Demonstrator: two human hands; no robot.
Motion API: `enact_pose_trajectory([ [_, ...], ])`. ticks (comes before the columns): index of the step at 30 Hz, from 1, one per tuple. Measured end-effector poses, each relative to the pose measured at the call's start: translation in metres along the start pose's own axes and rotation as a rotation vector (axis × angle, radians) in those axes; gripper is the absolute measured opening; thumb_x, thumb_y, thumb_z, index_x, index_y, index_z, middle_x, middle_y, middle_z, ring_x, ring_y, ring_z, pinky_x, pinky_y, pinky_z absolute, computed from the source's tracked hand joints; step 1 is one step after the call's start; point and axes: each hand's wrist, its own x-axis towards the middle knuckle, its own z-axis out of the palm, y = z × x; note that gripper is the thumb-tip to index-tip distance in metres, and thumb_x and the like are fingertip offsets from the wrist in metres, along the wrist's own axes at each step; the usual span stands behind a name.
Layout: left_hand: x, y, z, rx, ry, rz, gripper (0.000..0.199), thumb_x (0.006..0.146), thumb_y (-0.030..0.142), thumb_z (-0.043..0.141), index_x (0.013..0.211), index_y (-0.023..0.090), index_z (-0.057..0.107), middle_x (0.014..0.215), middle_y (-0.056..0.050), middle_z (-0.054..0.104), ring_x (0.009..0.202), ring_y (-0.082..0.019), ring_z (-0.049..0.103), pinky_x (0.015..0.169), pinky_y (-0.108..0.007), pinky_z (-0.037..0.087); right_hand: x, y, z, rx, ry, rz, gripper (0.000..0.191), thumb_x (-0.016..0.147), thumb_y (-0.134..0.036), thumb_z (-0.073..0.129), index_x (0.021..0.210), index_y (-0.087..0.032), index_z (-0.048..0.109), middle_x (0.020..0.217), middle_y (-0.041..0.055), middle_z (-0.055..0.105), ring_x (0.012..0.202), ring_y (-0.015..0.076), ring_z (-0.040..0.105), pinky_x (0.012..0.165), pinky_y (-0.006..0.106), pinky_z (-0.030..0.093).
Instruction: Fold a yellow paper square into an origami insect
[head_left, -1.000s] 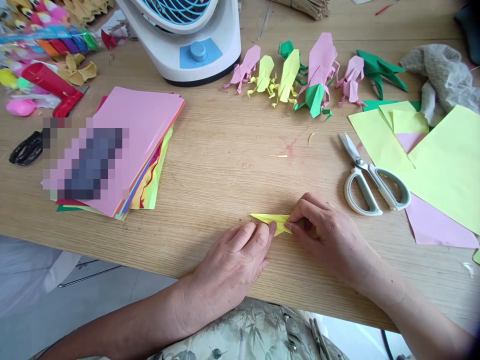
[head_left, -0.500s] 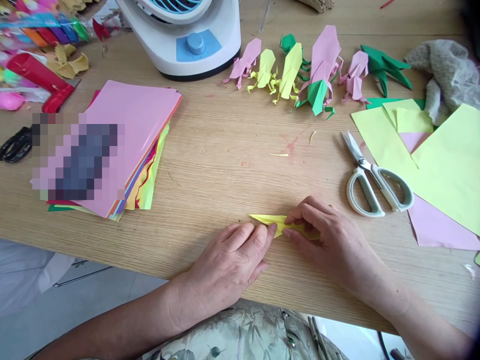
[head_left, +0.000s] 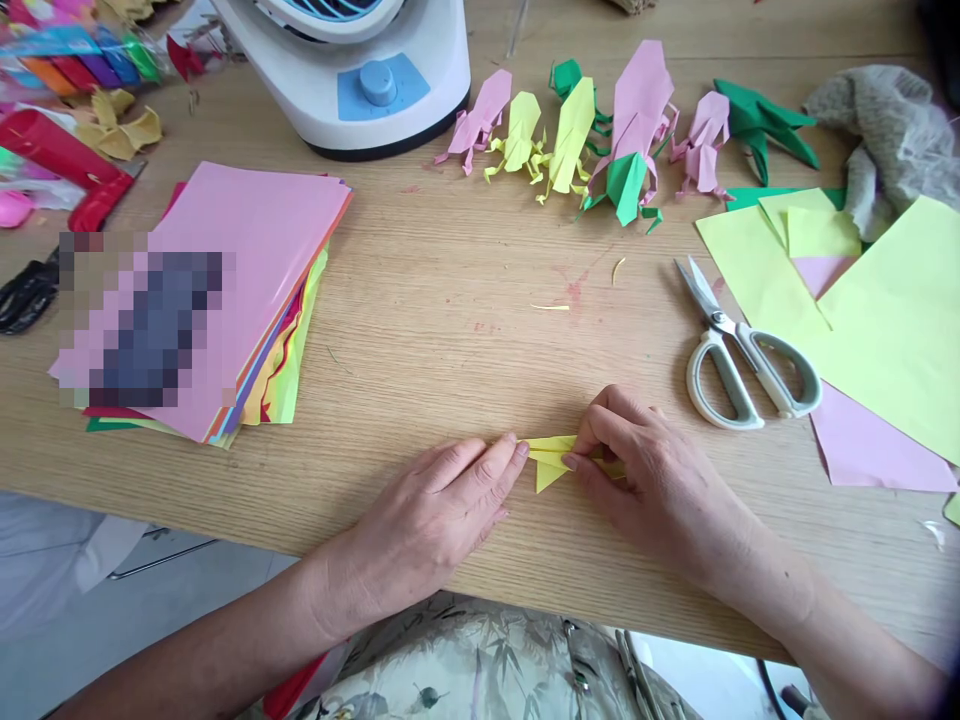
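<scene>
A small strip of folded yellow paper [head_left: 555, 447] lies near the table's front edge, with creases along its length. One triangular flap of it points down toward me. My left hand [head_left: 442, 510] presses the paper's left tip to the table with its fingertips, the fingers close together. The right end is pinched between thumb and fingers of my right hand [head_left: 637, 460], which hides part of it. To the right of that hand lie grey-and-white scissors [head_left: 739, 345], their blades parted slightly and pointing away from me.
Several folded paper figures [head_left: 566, 135] in pink, yellow and green stand along the back. A white fan base [head_left: 375, 90] is at the back left. Left lies a stack of coloured paper [head_left: 247, 230]; right, loose yellow sheets [head_left: 885, 330] and a grey cloth [head_left: 885, 120].
My left hand has slid left to the paper's tip. More of the paper and its downward flap now show between my hands. The whole view has shifted slightly.
</scene>
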Motion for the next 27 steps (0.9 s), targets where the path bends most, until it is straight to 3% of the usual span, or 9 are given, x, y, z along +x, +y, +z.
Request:
enact_pose_trajectory([
  [9, -0.0057, -0.0014, -0.0026, 0.046, -0.075, 0.04, 0.058, 0.097, 0.024, 0.051, 0.15, 0.01, 0.033, 0.151, -0.013, 0.044, 0.127, -0.025, 0.048, 0.107, -0.04, 0.042, 0.001, -0.0006, -0.0006, -0.028, 0.004, -0.021, 0.019, 0.083, -0.006, 0.053, 0.072, -0.02, 0.046, 0.082, 0.0031, 0.052, 0.074, 0.0165, 0.052, 0.064, 0.029, 0.037],
  [19, 0.0004, -0.0011, -0.0068, 0.044, -0.049, 0.001, 0.047, 0.099, 0.031, 0.047, 0.144, 0.014, 0.044, 0.144, -0.008, 0.053, 0.121, -0.022, 0.05, 0.101, -0.037, 0.043, 0.0012, 0.0007, -0.0005, -0.032, 0.002, -0.031, 0.018, 0.084, -0.008, 0.053, 0.072, -0.02, 0.046, 0.081, 0.0032, 0.053, 0.073, 0.0168, 0.052, 0.064, 0.03, 0.037],
  [27, -0.0039, -0.007, -0.0067, -0.006, -0.068, -0.005, 0.051, 0.098, 0.031, 0.05, 0.146, 0.015, 0.041, 0.147, -0.008, 0.05, 0.128, -0.023, 0.048, 0.104, -0.039, 0.044, 0.0002, 0.002, 0.0, -0.052, 0.003, -0.051, 0.016, 0.084, -0.01, 0.051, 0.074, -0.02, 0.047, 0.081, 0.0034, 0.053, 0.073, 0.017, 0.052, 0.064, 0.03, 0.037],
])
